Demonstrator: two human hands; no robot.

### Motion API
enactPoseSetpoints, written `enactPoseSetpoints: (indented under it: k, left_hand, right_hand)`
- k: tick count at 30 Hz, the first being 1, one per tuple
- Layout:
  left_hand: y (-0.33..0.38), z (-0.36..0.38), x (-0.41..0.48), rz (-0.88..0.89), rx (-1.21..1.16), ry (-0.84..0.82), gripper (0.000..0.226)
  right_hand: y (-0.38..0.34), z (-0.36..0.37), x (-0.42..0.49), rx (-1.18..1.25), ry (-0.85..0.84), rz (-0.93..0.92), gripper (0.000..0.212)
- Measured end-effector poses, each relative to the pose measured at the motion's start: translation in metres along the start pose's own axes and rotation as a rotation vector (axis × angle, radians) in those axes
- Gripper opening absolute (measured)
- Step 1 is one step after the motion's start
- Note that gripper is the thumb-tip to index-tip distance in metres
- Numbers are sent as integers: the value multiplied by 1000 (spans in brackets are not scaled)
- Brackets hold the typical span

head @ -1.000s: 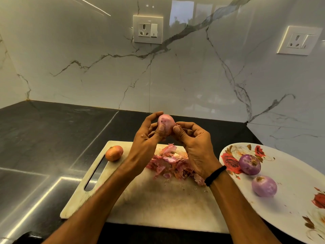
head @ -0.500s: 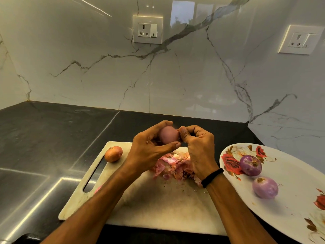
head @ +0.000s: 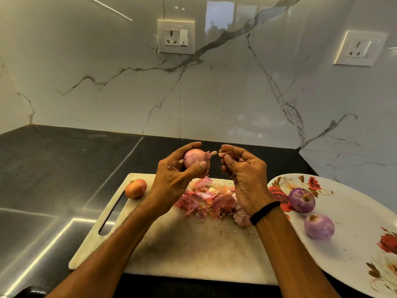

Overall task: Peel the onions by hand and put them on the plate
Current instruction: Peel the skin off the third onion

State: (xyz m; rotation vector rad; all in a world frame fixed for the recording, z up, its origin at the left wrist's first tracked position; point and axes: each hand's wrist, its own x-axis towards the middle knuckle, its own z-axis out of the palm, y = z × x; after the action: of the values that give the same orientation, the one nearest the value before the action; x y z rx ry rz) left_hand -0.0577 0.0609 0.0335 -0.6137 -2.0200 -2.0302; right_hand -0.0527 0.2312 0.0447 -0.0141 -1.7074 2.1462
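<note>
Since half a second before, the hands had drawn apart; the right hand (head: 245, 175) had come away from the onion (head: 193, 159) with a scrap of skin (head: 223, 154) pinched in its fingertips; the left hand (head: 176, 179) cupped the onion between thumb and curled fingers. Peeling of this onion looked nearly done; next the scrap wanted dropping on the peelings (head: 212, 201) below both hands, then the onion carrying to the plate (head: 354, 244) right of the right hand, where a peeled onion (head: 301, 200) and a second peeled onion (head: 319, 226) lay; an unpeeled onion (head: 136, 188) waited left of the left hand.
</note>
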Motion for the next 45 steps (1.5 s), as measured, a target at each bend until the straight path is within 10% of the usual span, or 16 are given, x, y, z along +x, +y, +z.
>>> enactPoseSetpoints:
  k: [27, 36, 45]
  left_hand:
    - [-3, 0, 2, 104, 110, -25, 72]
    - [-4, 3, -2, 213, 343, -1, 22]
    - [3, 4, -1, 53, 113, 64, 19]
  right_hand:
    - [7, 15, -12, -320, -253, -174, 43]
    - [12, 17, -13, -409, -327, -186, 21]
    - [18, 28, -19, -484, -200, -582, 17]
